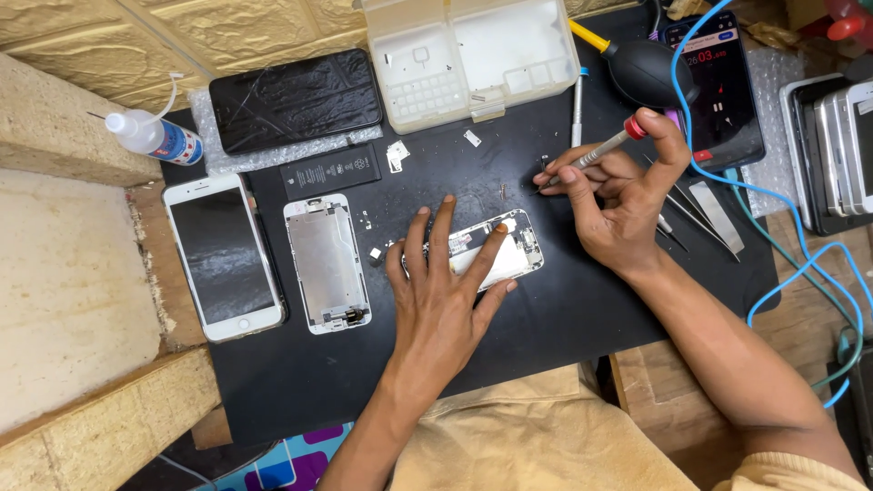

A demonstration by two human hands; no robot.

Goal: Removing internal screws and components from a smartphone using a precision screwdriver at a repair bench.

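Observation:
My left hand (pixel 443 286) lies flat with spread fingers on an opened white phone body (pixel 509 250) in the middle of a black work mat (pixel 546 318), pressing it down. My right hand (pixel 618 195) grips a small screwdriver with a red cap (pixel 605 147). Its tip points down-left at tiny parts on the mat just above the phone body. A detached screen panel with a metal back (pixel 326 264) rests left of my left hand. A black phone battery (pixel 329 170) lies above it.
A white phone (pixel 222 256) and a cracked black phone (pixel 296 98) sit at left. A white parts box (pixel 473 55), black air blower (pixel 647 71), tweezers (pixel 696 218), a phone showing a timer (pixel 723 86), blue cable (pixel 800 236), stacked phones (pixel 837 136) and a glue bottle (pixel 153 136) surround the mat.

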